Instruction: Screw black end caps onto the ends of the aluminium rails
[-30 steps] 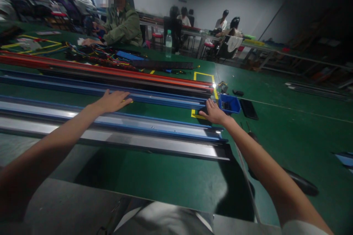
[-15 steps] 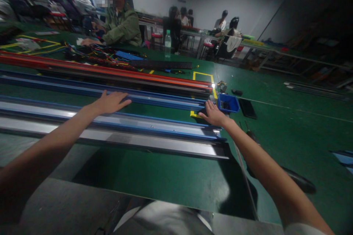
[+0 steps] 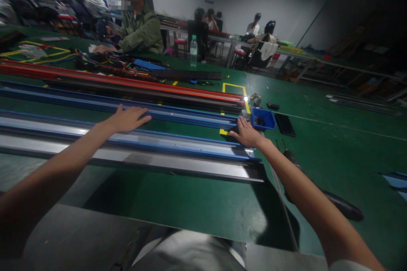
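A long blue metal channel (image 3: 190, 116) runs from the left across the green table. My left hand (image 3: 129, 119) lies on its middle stretch, palm down, with fingers spread. At the channel's right end my right hand (image 3: 248, 132) rests with its fingers stretched over the tip and the thumb apart. Nearer to me lie a blue-edged silver channel (image 3: 190, 145) and a silver strip with a dark edge (image 3: 190, 164), roughly parallel to it. Beyond the blue channel is a bundle of red and dark rails (image 3: 178, 89).
Right of my right hand stand a blue bin (image 3: 269, 121) with small dark parts and a black phone (image 3: 285, 125). A dark-handled tool (image 3: 341, 205) lies by my right forearm. Behind are wires (image 3: 111, 62), a bottle (image 3: 193, 53) and a co-worker in a green jacket (image 3: 143, 29).
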